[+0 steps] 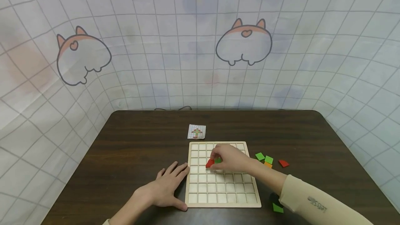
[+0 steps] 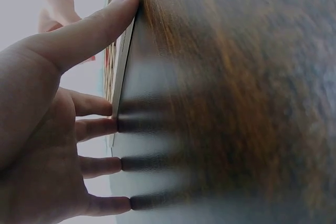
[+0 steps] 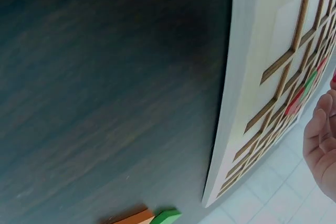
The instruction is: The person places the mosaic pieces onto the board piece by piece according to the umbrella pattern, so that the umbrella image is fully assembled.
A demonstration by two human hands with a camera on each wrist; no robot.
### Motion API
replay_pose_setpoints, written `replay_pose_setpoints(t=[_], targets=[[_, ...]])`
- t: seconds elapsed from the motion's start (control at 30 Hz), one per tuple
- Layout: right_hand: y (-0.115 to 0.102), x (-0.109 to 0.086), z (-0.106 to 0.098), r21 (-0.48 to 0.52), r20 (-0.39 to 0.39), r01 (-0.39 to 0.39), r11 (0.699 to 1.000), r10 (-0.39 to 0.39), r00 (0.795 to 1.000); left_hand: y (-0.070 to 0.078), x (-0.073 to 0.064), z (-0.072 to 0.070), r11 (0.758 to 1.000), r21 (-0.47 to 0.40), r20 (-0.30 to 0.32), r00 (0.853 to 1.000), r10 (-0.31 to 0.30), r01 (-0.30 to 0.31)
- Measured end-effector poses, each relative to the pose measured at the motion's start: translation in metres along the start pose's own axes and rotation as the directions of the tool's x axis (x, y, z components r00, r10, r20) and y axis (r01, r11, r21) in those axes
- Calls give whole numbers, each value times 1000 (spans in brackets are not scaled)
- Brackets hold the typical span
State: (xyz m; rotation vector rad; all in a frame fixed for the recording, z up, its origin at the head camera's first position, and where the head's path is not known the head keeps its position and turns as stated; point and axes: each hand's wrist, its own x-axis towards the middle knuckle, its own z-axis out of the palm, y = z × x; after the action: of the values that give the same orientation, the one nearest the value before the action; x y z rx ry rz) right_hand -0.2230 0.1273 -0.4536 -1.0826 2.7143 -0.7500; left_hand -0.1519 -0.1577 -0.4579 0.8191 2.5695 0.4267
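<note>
A pale wooden grid board (image 1: pixel 223 205) lies on the table in the head view. Over its upper middle, my right hand (image 1: pixel 229 157) pinches a red quarter-circle piece (image 1: pixel 210 163) between thumb and fingers. Just beside that piece a green piece (image 1: pixel 217 160) shows on the board, partly covered by the hand. The right wrist view has red and green pieces (image 3: pixel 310 83) lying in the grid, with a bit of red at the fingertips. My left hand (image 1: pixel 167 186) rests with fingers spread at the board's left side, thumb against the edge near the lower left corner.
A small card with a coloured grid picture (image 1: pixel 197 132) lies behind the board. To the right are loose green squares (image 1: pixel 260 156), an orange piece (image 1: pixel 268 164) and a red quarter-circle (image 1: pixel 283 163). Another green piece (image 1: pixel 277 208) lies near my right sleeve.
</note>
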Motion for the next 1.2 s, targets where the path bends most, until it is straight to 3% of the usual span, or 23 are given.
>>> replay_pose_setpoints(t=[0.33, 0.6, 1.2], targets=[[-9, 8, 12, -16, 4, 11, 1000, -11, 1000, -1, 0, 0, 1000, -12, -4, 1000, 1, -1], [-13, 11, 20, -49, 3, -37, 998, 37, 999, 1, -2, -2, 1000, -15, -7, 1000, 9, -9], [-15, 14, 22, -51, 42, -52, 997, 54, 998, 2, -3, -2, 1000, -10, -5, 1000, 11, -11]])
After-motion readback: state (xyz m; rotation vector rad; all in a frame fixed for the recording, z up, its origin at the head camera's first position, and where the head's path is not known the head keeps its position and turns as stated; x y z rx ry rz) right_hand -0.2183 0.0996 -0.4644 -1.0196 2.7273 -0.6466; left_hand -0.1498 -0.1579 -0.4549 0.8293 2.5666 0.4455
